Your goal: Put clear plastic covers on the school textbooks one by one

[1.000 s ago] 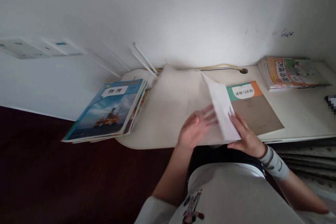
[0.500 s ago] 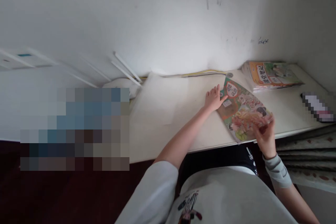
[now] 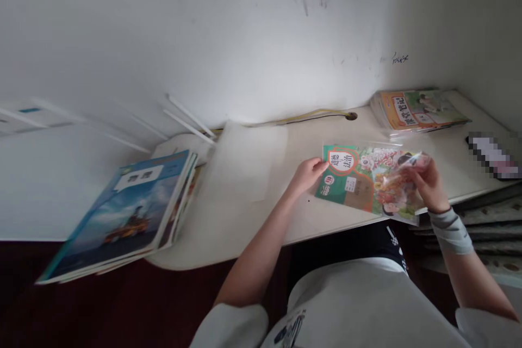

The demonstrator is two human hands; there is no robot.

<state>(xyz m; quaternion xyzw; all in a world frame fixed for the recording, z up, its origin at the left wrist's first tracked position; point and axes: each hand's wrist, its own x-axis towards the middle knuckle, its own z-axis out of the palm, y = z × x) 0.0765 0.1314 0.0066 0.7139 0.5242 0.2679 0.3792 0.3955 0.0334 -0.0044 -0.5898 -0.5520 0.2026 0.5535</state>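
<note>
A textbook point(image 3: 359, 185) with a green, orange and floral cover, in a clear plastic sleeve, lies slantwise over the front part of the white desk. My left hand point(image 3: 309, 175) pinches its left edge between thumb and fingers. At its right end my right hand point(image 3: 428, 184) grips the sleeve, fingers curled round the clear plastic, with a grey band on the wrist. Whether the book rests on the desk or is slightly lifted, I cannot tell.
On the white desk point(image 3: 253, 217), a pile of books point(image 3: 434, 109) stands at the back right, near a blurred-out phone-like object point(image 3: 493, 155). Another stack, topped by a blue book point(image 3: 134, 206), sits at the left end. Yellow and black cables point(image 3: 318, 115) run along the wall.
The textbook has turned to lie more crosswise and shifted left. My left hand, spread on its corner before, now pinches its left edge; my right hand has moved slightly right and up.
</note>
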